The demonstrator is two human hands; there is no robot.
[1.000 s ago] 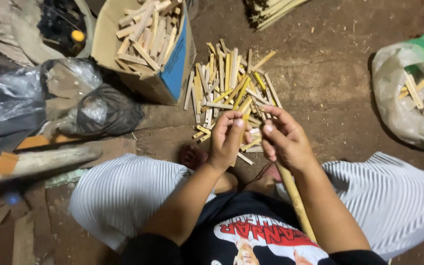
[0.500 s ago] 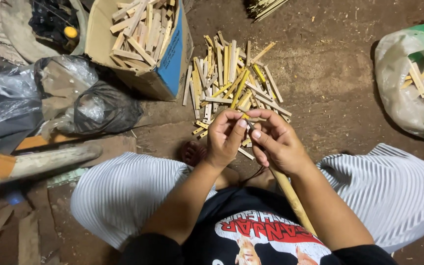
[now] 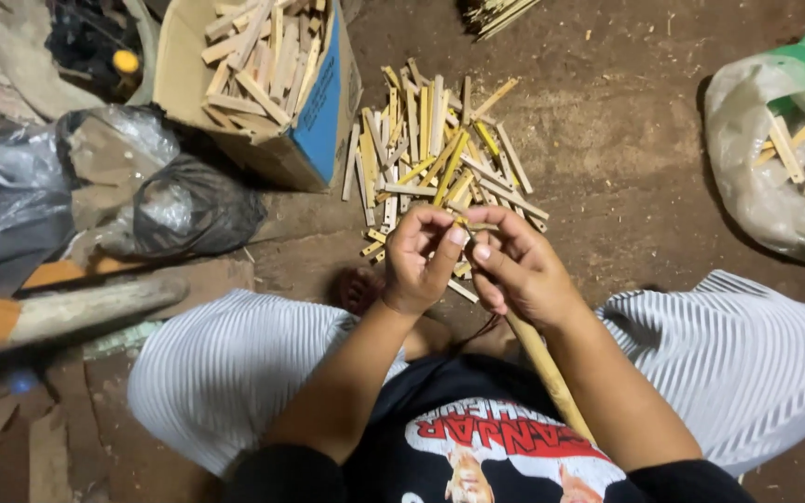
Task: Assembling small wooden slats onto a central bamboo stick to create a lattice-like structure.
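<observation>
My left hand point(image 3: 421, 256) and my right hand point(image 3: 519, 270) meet in front of me, fingertips pinched together on a small bamboo sliver point(image 3: 461, 224). A long bamboo stick point(image 3: 552, 373) runs from under my right hand down along my forearm toward my lap. Just beyond my hands a pile of short split bamboo sticks point(image 3: 435, 154) lies on the dirt floor.
A cardboard box point(image 3: 328, 112) with several wood pieces stands at the upper left. Black and clear plastic bags point(image 3: 179, 205) lie to the left beside a thick pole point(image 3: 67, 312). A white plastic bag point(image 3: 775, 158) holding sticks sits at the right. Another stick bundle point(image 3: 496, 14) lies at the top.
My hands have drawn closer together, and the fingertips now pinch the sliver between them. The view has shifted slightly.
</observation>
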